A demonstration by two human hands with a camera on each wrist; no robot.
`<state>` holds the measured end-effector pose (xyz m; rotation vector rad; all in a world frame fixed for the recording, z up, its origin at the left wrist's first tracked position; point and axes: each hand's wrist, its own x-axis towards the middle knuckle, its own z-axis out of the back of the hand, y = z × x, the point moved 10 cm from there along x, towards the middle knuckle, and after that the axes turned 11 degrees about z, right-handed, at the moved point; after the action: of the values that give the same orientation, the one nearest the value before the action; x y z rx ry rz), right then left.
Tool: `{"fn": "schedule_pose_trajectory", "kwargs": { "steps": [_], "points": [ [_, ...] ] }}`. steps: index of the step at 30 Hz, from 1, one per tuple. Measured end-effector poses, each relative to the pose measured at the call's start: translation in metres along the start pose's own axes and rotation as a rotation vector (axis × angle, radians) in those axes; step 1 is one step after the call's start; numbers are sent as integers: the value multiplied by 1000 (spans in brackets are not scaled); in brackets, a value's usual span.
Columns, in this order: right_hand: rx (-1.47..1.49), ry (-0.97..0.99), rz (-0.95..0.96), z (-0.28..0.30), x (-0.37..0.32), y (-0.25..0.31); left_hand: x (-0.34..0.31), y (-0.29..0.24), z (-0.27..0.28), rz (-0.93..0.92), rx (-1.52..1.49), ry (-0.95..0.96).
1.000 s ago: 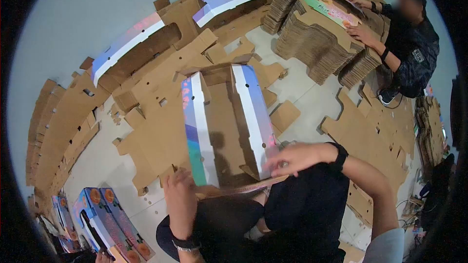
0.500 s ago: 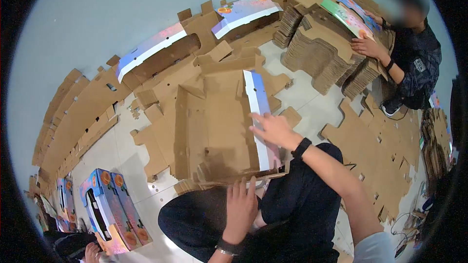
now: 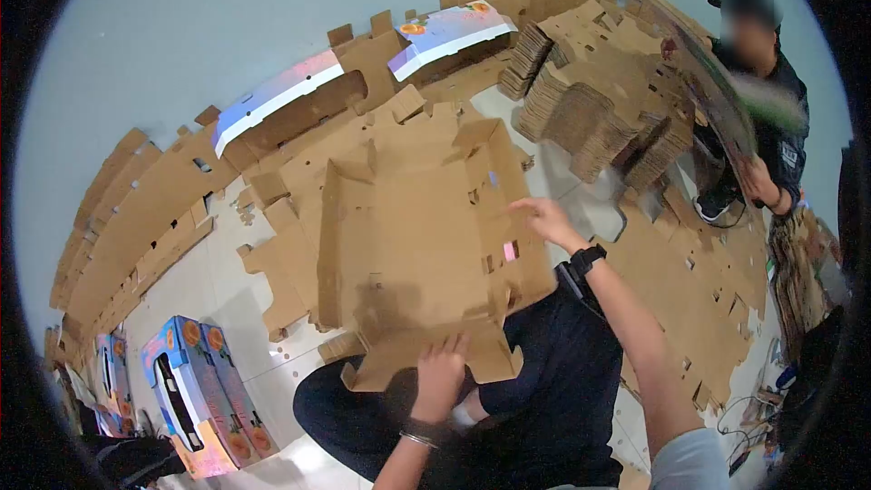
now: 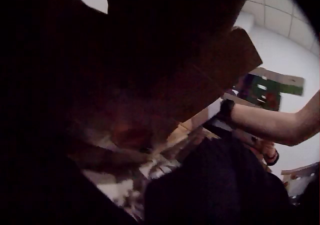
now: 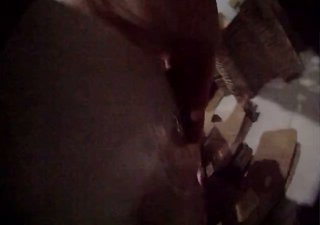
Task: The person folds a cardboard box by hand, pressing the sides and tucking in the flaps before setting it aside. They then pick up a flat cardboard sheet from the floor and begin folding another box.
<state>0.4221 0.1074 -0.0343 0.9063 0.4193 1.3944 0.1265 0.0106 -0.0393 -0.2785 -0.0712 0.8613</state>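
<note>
A brown cardboard box (image 3: 417, 209) lies before me in the head view, its plain inside facing up. Its right side panel (image 3: 513, 191) leans outward, with small slots showing pink and blue print. The near end flap (image 3: 390, 361) is tipped down toward my lap. My left hand (image 3: 441, 377) rests on that flap with its fingers extended. At the outer edge of the right panel is my right hand (image 3: 546, 222), index finger stretched out over the cardboard. Both wrist views are very dark; the right wrist view shows little of the fingers.
Tall stacks of flat cardboard (image 3: 581, 118) stand at the back right, where another person (image 3: 771, 82) handles a large sheet (image 3: 717, 73). Printed cartons (image 3: 195, 390) stand at lower left. Partly folded boxes (image 3: 281, 100) line the wall, and flat cardboard (image 3: 689, 290) covers the right floor.
The box's two printed side panels, folded inward at first, have swung outward, left one first. The near flap has tipped down. My left hand moved right onto it. The other person has raised a sheet.
</note>
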Motion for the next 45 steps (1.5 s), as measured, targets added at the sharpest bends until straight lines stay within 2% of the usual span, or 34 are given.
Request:
{"fn": "schedule_pose_trajectory", "kwargs": {
  "steps": [1,3,4,5,7,9,10,12,13,15,17,18,19,20,23,24,25,27,28,29,30,32,35,36,38,39,40,41,42,43,45],
  "points": [
    [2,2,10,8,10,7,6,9,20,12,-21,-13],
    [107,-250,96,54,20,38,15,32,61,104,-97,39],
    [104,-251,99,66,25,51,15,45,88,-18,-164,-213],
    [150,-320,79,83,28,63,12,57,117,7,-258,-261],
    [301,-469,90,107,16,94,3,93,149,8,-145,-407],
    [362,-561,131,115,-9,102,-8,119,199,72,-63,-486],
    [366,-555,130,103,-19,110,-15,126,227,95,-22,-530],
    [564,-693,86,72,-43,120,-11,169,241,154,116,-490],
    [567,-637,1,44,-48,123,-14,188,242,157,119,-487],
    [624,-504,-95,-21,-56,118,-14,254,238,380,23,-538],
    [671,-424,-119,-104,-69,90,-39,337,194,489,-61,-476],
    [662,-384,-124,-147,-79,70,-57,383,162,611,-48,-403],
    [688,-225,-314,-201,-97,44,-77,414,133,730,-34,-324],
    [706,-61,-503,-245,-117,23,-93,414,118,710,-83,-328],
    [810,-25,-426,-289,-127,15,-104,375,103,665,-182,-324],
    [645,83,-419,-289,-124,18,-100,351,107,616,-201,-354],
    [644,91,-426,-285,-122,23,-94,337,107,625,-204,-347],
    [886,249,-524,-294,-123,42,-75,316,110,570,-299,-368],
    [882,248,-529,-293,-119,43,-65,314,105,566,-289,-347],
    [911,339,-497,-302,-123,57,-61,311,100,572,-291,-333],
    [944,421,-459,-312,-121,66,-44,308,87,556,-381,-241],
    [987,443,-486,-323,-118,65,-27,315,65,539,-459,-113],
    [1002,471,-480,-326,-112,68,-11,311,60,471,-526,-42],
    [958,533,-464,-327,-112,70,-7,309,61,467,-528,-42],
    [898,576,-466,-311,-103,71,14,273,74,394,-392,41],
    [822,758,-492,-308,-103,77,22,264,77,386,-407,51],
    [737,942,-509,-304,-102,76,30,245,76,269,-385,105],
    [731,941,-521,-297,-92,61,35,231,70,155,-358,162],
    [726,873,-468,-287,-72,46,32,241,48,74,-399,190],
    [718,807,-407,-275,-50,32,26,249,41,75,-404,187],
    [381,345,-171,-203,6,-3,4,282,-7,320,-300,512]
  ]
}}
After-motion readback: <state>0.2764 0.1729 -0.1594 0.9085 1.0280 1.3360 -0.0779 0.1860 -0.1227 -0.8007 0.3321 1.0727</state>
